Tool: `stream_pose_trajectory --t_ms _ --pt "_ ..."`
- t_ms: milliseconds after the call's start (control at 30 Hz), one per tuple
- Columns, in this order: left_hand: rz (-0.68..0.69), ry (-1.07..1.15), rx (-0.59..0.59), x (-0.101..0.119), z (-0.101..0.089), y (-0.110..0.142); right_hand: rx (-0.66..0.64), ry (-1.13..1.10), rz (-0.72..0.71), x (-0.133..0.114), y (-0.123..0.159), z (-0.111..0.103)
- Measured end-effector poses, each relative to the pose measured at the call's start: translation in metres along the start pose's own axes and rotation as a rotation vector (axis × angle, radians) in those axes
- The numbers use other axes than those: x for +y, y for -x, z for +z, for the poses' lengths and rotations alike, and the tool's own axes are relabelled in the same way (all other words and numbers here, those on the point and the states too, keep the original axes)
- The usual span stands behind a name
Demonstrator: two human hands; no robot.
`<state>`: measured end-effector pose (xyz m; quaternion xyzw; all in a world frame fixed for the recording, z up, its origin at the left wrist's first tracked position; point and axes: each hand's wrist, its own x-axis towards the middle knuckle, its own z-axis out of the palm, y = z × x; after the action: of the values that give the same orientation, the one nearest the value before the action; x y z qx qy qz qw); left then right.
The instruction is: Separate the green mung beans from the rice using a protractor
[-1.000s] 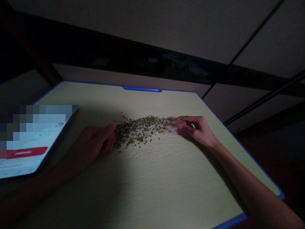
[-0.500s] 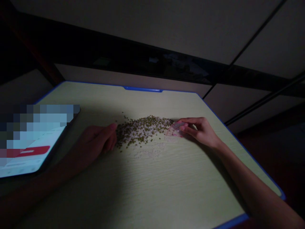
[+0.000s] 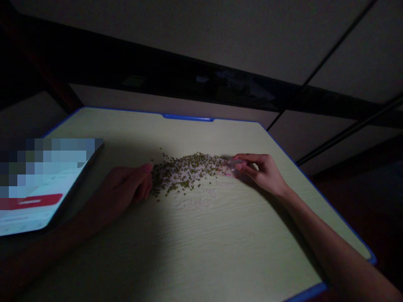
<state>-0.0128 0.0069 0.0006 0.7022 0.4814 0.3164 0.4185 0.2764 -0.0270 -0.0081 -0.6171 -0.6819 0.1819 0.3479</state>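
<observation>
A long heap of green beans (image 3: 185,167) mixed with pale grains that look like rice lies across the middle of the table. My right hand (image 3: 260,167) pinches a small clear plastic bag (image 3: 231,167) with faint pink print at the heap's right end. The bag's lower edge is close to the beans; I cannot tell whether it touches them. My left hand (image 3: 130,182) is closed in shadow at the heap's left end, thumb and fingertips together beside the beans. What it holds, if anything, is hidden. A thin patch of pale grains (image 3: 200,199) lies in front of the heap.
A tablet-like device with a lit screen (image 3: 37,201) lies at the left, near my left forearm. The pale folding table (image 3: 220,251) has a blue rim. Behind it stands a cabinet with light panels (image 3: 189,29) and a dark gap. The room is dim.
The bag in my right hand shifted slightly away from the heap's edge and back, its shape changing a little. My left hand stays in place. The view swayed slightly.
</observation>
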Motion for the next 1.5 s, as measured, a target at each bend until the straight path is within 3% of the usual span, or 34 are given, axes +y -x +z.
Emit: stream_pose_trajectory --t_ms 767,1500 --pt "0.004 -0.033 -0.008 0.002 0.0001 -0.0004 -0.132 -0.054 0.007 -0.0011 0.003 -0.0052" --pt "0.025 -0.003 0.004 -0.0045 0.0007 -0.0019 -0.003 -0.019 0.071 -0.0022 0.0014 -0.0021"
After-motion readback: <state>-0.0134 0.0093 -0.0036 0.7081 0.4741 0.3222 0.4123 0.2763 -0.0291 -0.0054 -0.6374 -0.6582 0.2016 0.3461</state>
